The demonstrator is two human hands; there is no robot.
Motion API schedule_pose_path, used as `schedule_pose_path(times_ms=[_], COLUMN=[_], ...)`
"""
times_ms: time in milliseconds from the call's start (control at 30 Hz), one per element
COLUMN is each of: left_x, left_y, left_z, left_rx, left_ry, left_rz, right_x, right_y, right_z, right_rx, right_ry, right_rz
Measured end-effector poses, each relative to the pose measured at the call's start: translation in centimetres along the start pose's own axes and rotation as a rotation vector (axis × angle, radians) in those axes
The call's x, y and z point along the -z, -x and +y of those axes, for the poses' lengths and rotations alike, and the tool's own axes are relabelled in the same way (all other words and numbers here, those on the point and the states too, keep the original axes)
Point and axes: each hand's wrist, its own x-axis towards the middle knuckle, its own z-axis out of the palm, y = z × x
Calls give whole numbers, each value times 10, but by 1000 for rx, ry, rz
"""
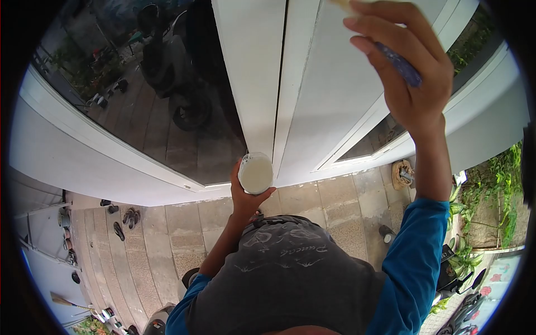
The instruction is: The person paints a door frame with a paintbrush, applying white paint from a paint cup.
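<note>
My right hand (410, 67) is raised at the upper right, fingers closed around a paintbrush (399, 64) with a paint-specked blue-purple handle. The brush's pale far end reaches the top edge of the view, where it is cut off. Beside and behind it stands a white-painted panel (329, 95) of the wall or frame. Lower down, my left hand (248, 198) grips a cup of white paint (257, 173), held upright in front of my chest. The paint surface shows from above, and white smears mark the cup's rim.
A dark window (156, 89) on the left reflects a motorbike. On the tiled floor (190, 234) lie several pairs of footwear (127, 219). A brown bag (402, 174) stands by the wall at right. Green plants (502, 195) and parked bicycles or motorbikes (466, 312) line the far right.
</note>
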Motion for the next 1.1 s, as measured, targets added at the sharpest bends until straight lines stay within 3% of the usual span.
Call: schedule_pose_path(times_ms=[33,200,367,433,567,667,767,800,867,1100], left_x=[0,-2,-2,-1,-3,-4,-3,-3,-5,-3], left_y=[0,1,3,1,-2,-1,-1,1,4,12], left_z=[0,1,-4,-4,3,6,4,3,3,2], left_rx=[3,18,23,16,28,-1,10,12,18,37], left_ry=[-12,3,-2,-23,10,3,40,27,16,5], left_rz=[0,25,42,48,27,16,0,2,13,55], right_x=[-6,-30,-58,-60,-43,-22,-2,-1,-1,-60], right_y=[-6,79,155,153,94,40,10,12,15,158], right_z=[-2,-23,-78,-82,-53,-22,-14,-11,-5,-56], right_rx=[58,132,-71,-205,-418,-367,-79,-79,173,-30], right_ry=[81,256,-17,-131,-275,-219,22,19,205,100], right_rz=[122,-241,-432,-499,-432,-258,-103,-105,34,-288])
